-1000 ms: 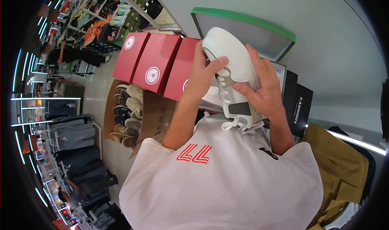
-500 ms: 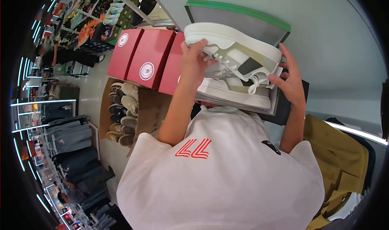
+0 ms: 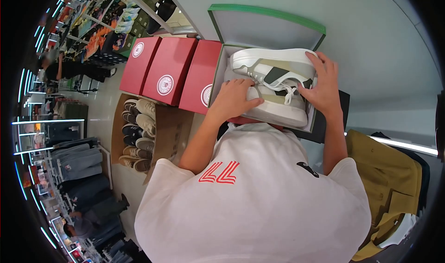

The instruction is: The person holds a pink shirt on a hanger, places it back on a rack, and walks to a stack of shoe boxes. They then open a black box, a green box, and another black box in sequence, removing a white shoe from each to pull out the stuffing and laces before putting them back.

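Two white sneakers with beige and dark grey panels lie on their sides in an open shoebox with a raised green-edged lid. My right hand grips the heel of the far sneaker, fingers over the sole side and thumb near the collar. My left hand is curled around the toe of the near sneaker, thumb and fingertips on either side. White laces are tied in a bow between the shoes. Part of the near toe is hidden under my left hand.
Red shoeboxes stand in a row left of the open box. Below them is a cardboard carton with several pairs of shoes. A mustard garment hangs at the right. Two people are among racks at the far left.
The far sneaker, raised above the box before, has come down into it. My left hand has shifted from that sneaker's toe to the near sneaker's toe. My right hand stays at the heel.
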Motion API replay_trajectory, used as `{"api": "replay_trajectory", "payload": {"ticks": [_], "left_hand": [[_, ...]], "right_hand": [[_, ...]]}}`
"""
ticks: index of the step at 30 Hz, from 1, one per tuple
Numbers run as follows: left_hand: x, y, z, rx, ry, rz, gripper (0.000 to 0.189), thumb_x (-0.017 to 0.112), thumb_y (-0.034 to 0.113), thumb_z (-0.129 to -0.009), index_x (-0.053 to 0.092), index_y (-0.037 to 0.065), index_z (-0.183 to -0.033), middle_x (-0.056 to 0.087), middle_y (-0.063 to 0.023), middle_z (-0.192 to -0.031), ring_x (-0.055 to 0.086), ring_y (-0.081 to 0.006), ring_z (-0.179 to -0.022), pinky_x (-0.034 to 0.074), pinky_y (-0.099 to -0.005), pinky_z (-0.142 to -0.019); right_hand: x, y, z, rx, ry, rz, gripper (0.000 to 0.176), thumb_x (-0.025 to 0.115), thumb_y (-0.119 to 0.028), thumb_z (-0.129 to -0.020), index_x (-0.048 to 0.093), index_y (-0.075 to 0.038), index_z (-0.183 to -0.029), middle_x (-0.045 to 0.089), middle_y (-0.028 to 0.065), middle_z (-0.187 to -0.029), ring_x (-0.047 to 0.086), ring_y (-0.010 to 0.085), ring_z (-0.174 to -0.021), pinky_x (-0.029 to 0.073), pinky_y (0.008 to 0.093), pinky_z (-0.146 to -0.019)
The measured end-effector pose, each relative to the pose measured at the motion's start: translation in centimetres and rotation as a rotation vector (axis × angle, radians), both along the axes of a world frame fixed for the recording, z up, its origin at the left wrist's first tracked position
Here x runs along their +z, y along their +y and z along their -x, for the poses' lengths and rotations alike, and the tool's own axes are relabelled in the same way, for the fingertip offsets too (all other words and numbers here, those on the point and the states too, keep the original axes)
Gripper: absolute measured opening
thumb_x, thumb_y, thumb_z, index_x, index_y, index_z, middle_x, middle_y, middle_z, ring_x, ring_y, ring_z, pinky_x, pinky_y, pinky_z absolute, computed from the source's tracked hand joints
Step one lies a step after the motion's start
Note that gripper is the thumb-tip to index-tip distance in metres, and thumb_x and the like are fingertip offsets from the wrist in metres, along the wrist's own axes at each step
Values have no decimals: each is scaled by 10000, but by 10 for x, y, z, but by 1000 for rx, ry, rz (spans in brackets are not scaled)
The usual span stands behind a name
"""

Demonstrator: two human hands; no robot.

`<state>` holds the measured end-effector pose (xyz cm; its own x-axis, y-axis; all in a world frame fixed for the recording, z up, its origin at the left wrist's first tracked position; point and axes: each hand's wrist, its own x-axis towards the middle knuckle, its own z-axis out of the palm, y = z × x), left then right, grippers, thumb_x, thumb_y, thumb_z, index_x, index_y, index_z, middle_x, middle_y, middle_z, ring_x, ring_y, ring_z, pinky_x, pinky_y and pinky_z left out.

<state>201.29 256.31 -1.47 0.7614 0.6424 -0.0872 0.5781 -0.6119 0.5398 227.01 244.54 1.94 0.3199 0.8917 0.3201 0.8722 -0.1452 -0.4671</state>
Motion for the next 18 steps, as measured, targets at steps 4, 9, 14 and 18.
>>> {"api": "replay_trajectory", "payload": {"ticks": [4,9,14,18], "left_hand": [[11,-4,6,-81,-68,50,564,789,390,-798,633,12,-1186,661,-186,-1085,605,-368,-1069,460,-452,-957],[7,-14,12,-32,-169,-12,457,782,371,-811,668,18,-1077,659,-165,-999,610,-364,-1000,482,-440,-897],[2,-14,6,-53,-196,-11,402,773,349,-825,699,24,-1049,679,-165,-961,635,-365,-918,508,-433,-808],[3,-17,3,-8,-241,71,351,764,316,-828,707,24,-1013,694,-187,-942,657,-390,-915,518,-467,-807]], "right_hand": [[54,10,-7,165,-80,-288,637,756,-112,-630,592,-123,-1246,537,137,-1349,478,366,-1222,439,468,-1031],[129,16,-14,225,-105,-188,395,709,-38,-642,627,-81,-1026,639,70,-1139,552,311,-1132,494,395,-932],[125,73,40,748,-594,-281,285,728,-56,-684,669,-89,-961,651,53,-1146,555,300,-1202,488,428,-1001],[86,99,86,1038,-336,-430,578,818,-216,-689,644,-104,-1228,532,118,-1430,453,366,-1370,360,491,-1163]]}}
